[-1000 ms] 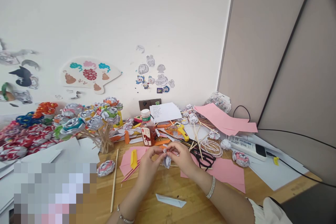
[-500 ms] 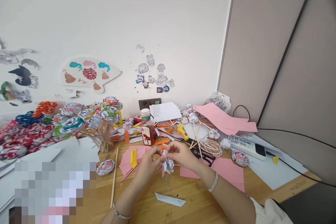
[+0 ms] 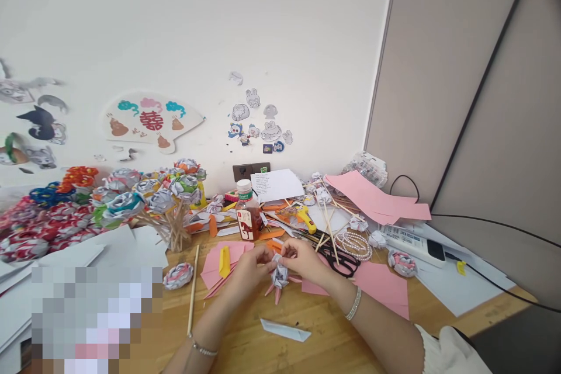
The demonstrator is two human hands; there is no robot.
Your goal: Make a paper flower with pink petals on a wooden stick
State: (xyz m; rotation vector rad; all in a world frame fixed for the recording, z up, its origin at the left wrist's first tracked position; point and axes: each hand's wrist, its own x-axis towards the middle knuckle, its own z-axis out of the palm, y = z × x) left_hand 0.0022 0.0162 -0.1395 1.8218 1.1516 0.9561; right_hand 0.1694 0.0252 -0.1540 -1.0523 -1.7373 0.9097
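Between my two hands is a paper flower [image 3: 279, 273], white folded petals with pink pointed strips sticking out below. My left hand [image 3: 255, 264] pinches its left side with fingers closed. On the opposite side, my right hand [image 3: 298, 257] grips the upper edge between thumb and fingers. Just below on the table lies a folded white paper strip [image 3: 286, 330]. Pink paper sheets [image 3: 225, 263] with a folded yellow strip [image 3: 224, 262] on them lie left of my hands.
A drink bottle [image 3: 248, 210] stands behind my hands, near a yellow glue gun [image 3: 305, 218] and black scissors [image 3: 342, 263]. Paper flowers on sticks [image 3: 162, 201] fill the back left. A wooden stick [image 3: 193, 289] lies left of my forearm. A power strip [image 3: 414, 245] sits right.
The flower has turned in my fingers, so its pink pointed strips now show below the white petals. Both hands stay in nearly the same place.
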